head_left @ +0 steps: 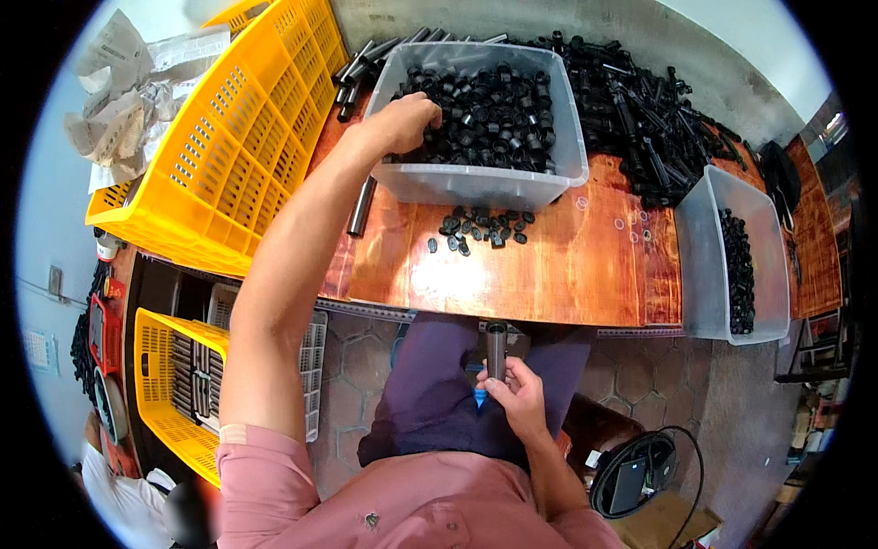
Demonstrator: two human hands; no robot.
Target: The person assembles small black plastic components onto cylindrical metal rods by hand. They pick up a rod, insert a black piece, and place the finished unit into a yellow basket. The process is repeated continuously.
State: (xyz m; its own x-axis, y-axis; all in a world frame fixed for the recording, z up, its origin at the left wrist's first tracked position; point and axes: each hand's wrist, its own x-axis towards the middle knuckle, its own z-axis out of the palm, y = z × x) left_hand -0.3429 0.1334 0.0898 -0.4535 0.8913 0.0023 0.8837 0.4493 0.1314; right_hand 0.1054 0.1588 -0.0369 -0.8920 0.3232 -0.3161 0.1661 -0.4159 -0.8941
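Note:
My left hand [416,121] reaches over the left wall of a clear plastic tub [476,188]. Its fingers curl down at the edge of a heap of short black ring-like caps [494,114]; whatever they pinch is hidden. Above my lap, my right hand [519,395] is closed round a dark metal tube [497,348], held upright with its open end toward the table. A small blue pointed piece [480,397] pokes out below that hand; its kind is unclear. In front of the tub, small black oval pieces [480,227] lie scattered on the wooden table [567,265].
A yellow crate [219,156] with paper stands at the left. Behind the tub lie metal tubes [412,38] and a pile of black rods [640,119]. Another clear tub [713,274] holds small black parts at the right. Below left, a yellow crate [165,403] contains tubes.

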